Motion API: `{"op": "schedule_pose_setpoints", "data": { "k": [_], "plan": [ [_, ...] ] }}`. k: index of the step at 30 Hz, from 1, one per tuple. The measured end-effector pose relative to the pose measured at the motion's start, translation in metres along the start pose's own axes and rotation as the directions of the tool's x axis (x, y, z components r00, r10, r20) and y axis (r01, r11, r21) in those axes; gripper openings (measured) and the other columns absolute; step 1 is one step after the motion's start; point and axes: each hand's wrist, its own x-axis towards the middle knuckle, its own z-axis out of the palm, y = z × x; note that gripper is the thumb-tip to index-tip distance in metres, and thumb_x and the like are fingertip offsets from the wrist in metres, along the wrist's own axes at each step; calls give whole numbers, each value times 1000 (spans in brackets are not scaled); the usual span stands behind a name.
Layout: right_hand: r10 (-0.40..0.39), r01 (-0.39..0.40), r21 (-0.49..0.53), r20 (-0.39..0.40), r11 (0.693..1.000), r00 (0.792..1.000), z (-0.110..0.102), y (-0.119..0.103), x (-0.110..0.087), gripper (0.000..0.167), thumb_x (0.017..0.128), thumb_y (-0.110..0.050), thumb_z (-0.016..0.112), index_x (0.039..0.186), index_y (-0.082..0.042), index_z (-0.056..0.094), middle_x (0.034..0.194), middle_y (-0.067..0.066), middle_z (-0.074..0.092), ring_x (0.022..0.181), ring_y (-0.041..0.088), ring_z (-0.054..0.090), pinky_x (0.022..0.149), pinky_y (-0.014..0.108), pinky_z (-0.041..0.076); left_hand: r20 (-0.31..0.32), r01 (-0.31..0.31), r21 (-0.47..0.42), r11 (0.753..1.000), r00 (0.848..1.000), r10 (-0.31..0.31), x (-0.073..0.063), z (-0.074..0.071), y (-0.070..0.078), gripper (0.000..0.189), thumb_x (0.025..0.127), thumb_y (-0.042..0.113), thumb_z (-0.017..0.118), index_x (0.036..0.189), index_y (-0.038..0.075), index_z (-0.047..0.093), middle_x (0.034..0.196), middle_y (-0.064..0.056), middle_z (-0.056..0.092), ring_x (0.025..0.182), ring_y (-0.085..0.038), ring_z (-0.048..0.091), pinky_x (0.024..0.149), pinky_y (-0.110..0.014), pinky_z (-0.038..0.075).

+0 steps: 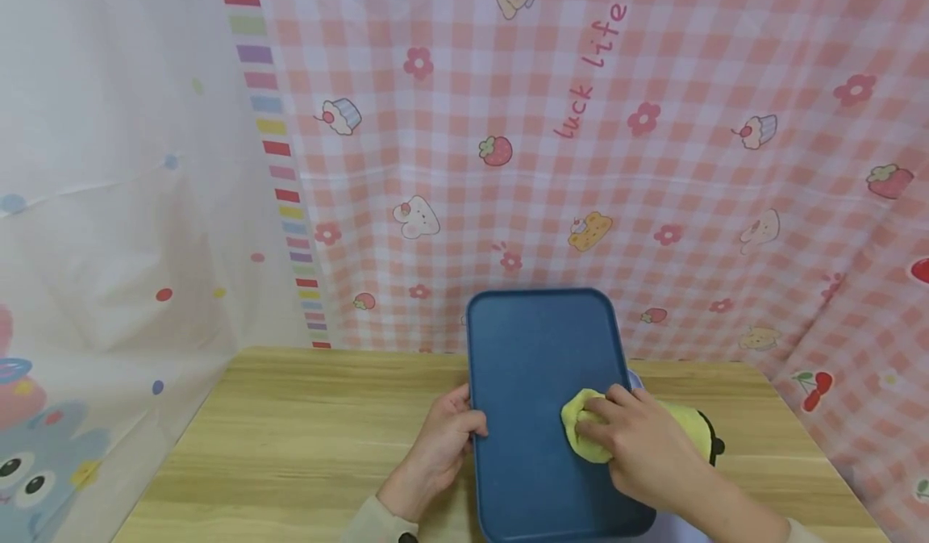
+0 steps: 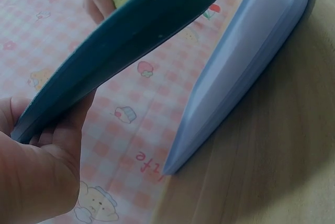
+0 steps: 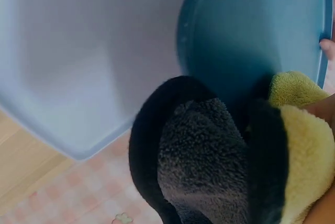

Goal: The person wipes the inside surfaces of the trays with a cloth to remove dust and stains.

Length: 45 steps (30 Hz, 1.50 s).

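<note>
Holding the blue tray (image 1: 537,349) by its long left side is the left grip (image 1: 446,438). The thumb lies over the rim, on the front of the tray, and the other fingers curl behind it. The tray is tipped up, so its flat inside faces the person. It is off the tabletop (image 1: 312,430), and most of it sits to the right of the left grip.

The right grip (image 1: 649,442) pinches a soft yellow cloth (image 1: 578,415) and presses it on the tray, near the right side and below the middle. Some of the cloth sticks out past the tips of the fingers, flat on the blue. The rest comes out on the other side of the right grip, past the edge of the tray. That part has a black border, and the right wrist view shows a fuzzy dark gray side too.

A light purple tray (image 2: 246,62) lies on the wood. From the head view, the blue tray hides most of it, and only bits peek out on the right. The left wrist view shows that the two trays are apart there.

At the back hangs a pink checked sheet (image 1: 450,123) with strawberries, cupcakes and flowers. On the left is a white sheet (image 1: 109,164) with colored dots.
</note>
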Motion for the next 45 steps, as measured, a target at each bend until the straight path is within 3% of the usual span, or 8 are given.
{"op": "schedule_pose_setpoints", "data": {
  "k": [14, 23, 30, 45],
  "plan": [
    [16, -16, -35, -6, 999, 1000, -5, 17, -17, 49, 59, 5, 56, 95, -18, 80, 102, 2, 72, 84, 21, 53, 70, 36, 43, -4, -5, 5, 1000, 1000, 5, 1, -1, 0, 74, 66, -11, 52, 139, -5, 62, 105, -10, 78, 82, -13, 72, 64, -23, 52],
    [-1, 1, -10, -13, 1000, 1000, -6, 16, -27, 56, 53, 6, 62, 98, -23, 80, 104, 1, 72, 85, 21, 55, 66, 36, 41, -3, -5, 17, 1000, 1000, 5, 2, -2, 1, 69, 67, -11, 52, 134, -4, 65, 105, -10, 78, 81, -14, 73, 64, -24, 53],
    [-19, 19, 7, -23, 1000, 1000, -5, 11, -34, 58, 54, 9, 56, 98, -23, 79, 104, -1, 72, 86, 18, 54, 70, 38, 49, -17, -12, 12, 1000, 1000, 12, 0, -1, 3, 66, 67, -10, 52, 131, -7, 66, 105, -11, 78, 80, -14, 72, 65, -24, 52],
    [-39, 41, 42, -49, 998, 998, -4, -3, -18, 60, 55, 10, 52, 97, -22, 79, 104, -2, 71, 86, 17, 54, 67, 30, 41, -27, -10, 8, 1000, 1000, 10, -2, 0, 5, 63, 66, -11, 52, 128, -7, 67, 101, -9, 78, 79, -14, 72, 62, -24, 52]
  ]
}}
